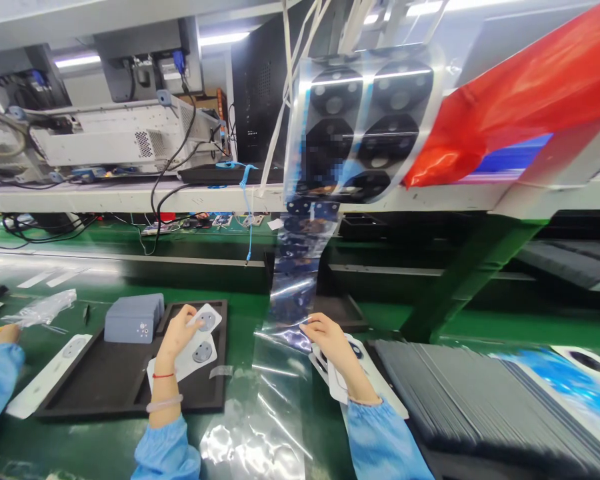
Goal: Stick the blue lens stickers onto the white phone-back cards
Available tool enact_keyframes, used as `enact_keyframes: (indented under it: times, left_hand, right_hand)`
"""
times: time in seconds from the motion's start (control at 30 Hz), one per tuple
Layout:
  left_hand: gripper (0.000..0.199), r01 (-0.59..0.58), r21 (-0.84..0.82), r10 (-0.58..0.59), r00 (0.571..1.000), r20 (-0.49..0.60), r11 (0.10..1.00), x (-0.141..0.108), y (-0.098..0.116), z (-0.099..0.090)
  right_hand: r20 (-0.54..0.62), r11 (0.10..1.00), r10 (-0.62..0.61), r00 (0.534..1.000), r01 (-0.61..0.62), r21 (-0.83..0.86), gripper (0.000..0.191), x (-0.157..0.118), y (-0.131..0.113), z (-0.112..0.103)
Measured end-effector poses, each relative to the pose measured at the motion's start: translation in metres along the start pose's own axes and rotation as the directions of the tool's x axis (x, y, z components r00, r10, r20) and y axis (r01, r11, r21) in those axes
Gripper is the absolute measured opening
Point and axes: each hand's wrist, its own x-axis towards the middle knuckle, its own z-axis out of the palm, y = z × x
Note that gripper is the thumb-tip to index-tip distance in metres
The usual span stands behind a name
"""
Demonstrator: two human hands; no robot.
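Over the green bench (245, 303) below a shelf (210, 199), left grip (179, 331) holds a white panel (209, 321), right grip (329, 339) film (294, 283).

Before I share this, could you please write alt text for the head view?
A person's right hand touches a film strip hanging from a roll of dark patches, while the left hand touches the upper of two disc-marked white cards over a black tray. Another person's hand is far left; grey sheets are packed at right.

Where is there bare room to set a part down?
Bare green benchtop shows between the black tray and the hanging film strip; the tray's left compartment has room before the blue-grey panels. Crowded: around the right hand, among white panels and the grey stack.
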Motion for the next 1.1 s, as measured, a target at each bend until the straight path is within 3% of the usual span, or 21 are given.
enact_keyframes:
  times: [0.07,0.17,0.33,0.37,0.5,0.63,0.7,0.8,0.87,0.93,1.03,1.1]
  left_hand:
    - [0.045,-0.067,-0.193,0.071,0.997,0.013,0.979,-0.007,0.016,0.001]
    - [0.062,-0.062,-0.439,0.143,0.978,0.154,0.896,-0.021,0.041,0.013]
    - [0.056,0.090,-0.619,0.243,0.868,0.433,0.780,-0.045,0.077,0.048]
    - [0.055,0.114,-0.636,0.263,0.844,0.467,0.764,-0.049,0.084,0.054]
    - [0.048,0.161,-0.665,0.338,0.760,0.555,0.730,-0.063,0.101,0.064]
    - [0.041,0.153,-0.692,0.382,0.740,0.554,0.706,-0.070,0.106,0.060]
    - [0.042,0.154,-0.694,0.390,0.732,0.559,0.704,-0.073,0.107,0.058]
    - [0.042,0.168,-0.693,0.402,0.709,0.579,0.701,-0.077,0.109,0.057]
    - [0.041,0.166,-0.698,0.392,0.726,0.565,0.697,-0.080,0.110,0.058]
    - [0.041,0.155,-0.703,0.359,0.772,0.525,0.695,-0.080,0.111,0.059]
    - [0.045,0.128,-0.716,0.285,0.858,0.427,0.687,-0.073,0.108,0.060]
    - [0.051,0.087,-0.737,0.230,0.920,0.318,0.670,-0.067,0.104,0.061]
  right_hand:
    - [0.015,0.997,-0.016,1.000,0.015,0.077,0.054,-0.007,-0.011,0.001]
    - [0.030,0.985,-0.042,0.999,0.036,0.168,0.063,-0.021,-0.028,0.004]
    - [-0.057,0.953,-0.168,0.984,0.177,0.245,0.091,-0.040,-0.049,0.009]
    - [-0.052,0.954,-0.206,0.977,0.212,0.210,0.086,-0.042,-0.052,0.008]
    - [0.052,0.935,-0.345,0.937,0.348,-0.071,0.032,-0.050,-0.063,0.001]
    - [0.148,0.883,-0.387,0.910,0.412,-0.225,0.031,-0.055,-0.067,-0.010]
    - [0.132,0.843,-0.424,0.896,0.443,-0.305,0.028,-0.056,-0.065,-0.013]
    - [0.041,0.709,-0.586,0.810,0.536,-0.458,0.012,-0.056,-0.064,-0.013]
    - [0.013,0.606,-0.694,0.720,0.593,-0.530,0.013,-0.057,-0.066,-0.012]
    - [0.040,0.538,-0.747,0.664,0.639,-0.550,0.019,-0.062,-0.072,-0.012]
    - [0.145,0.562,-0.721,0.678,0.694,-0.451,0.015,-0.075,-0.083,-0.016]
    - [0.147,0.674,-0.654,0.742,0.660,-0.332,0.012,-0.083,-0.090,-0.019]
